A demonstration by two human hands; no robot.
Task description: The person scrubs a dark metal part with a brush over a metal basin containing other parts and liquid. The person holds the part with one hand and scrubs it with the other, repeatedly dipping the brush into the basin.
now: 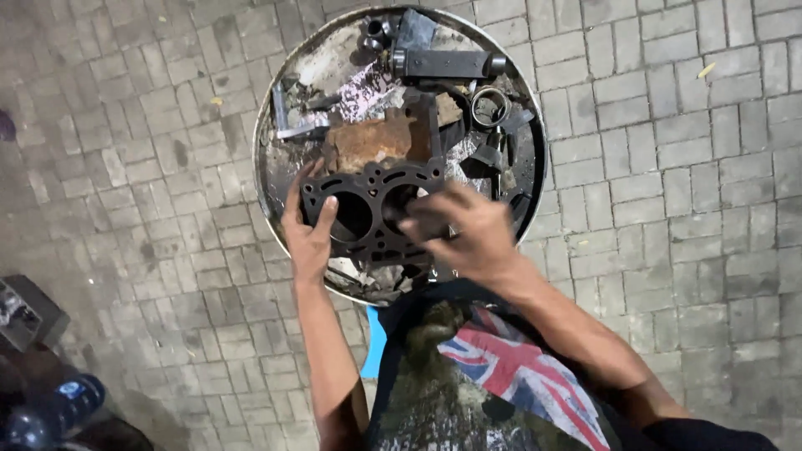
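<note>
The left hand grips the left edge of a black gasket, thumb over the front face, fingers behind. The gasket sits over the near half of a round drum top, w/ two big bores showing. The right hand lies across the gasket's right side; it's motion-blurred, so whether it pinches the gasket or only presses on it can't be told.

Risks, as a judgement: the gasket looks thin and flat, so a one-sided grip could let it bend or crease betw. the bores. It could also slide off the near rim of the drum top, since part of it overhangs there. Its edges may catch on the clutter just behind.

That clutter crowds the far half of the drum top: a rusty plate touching the gasket's far edge, a dark metal bar at the far rim, a ring near the right edge, plus small scraps. Paving lies all around, and a shoe at lower left.
</note>
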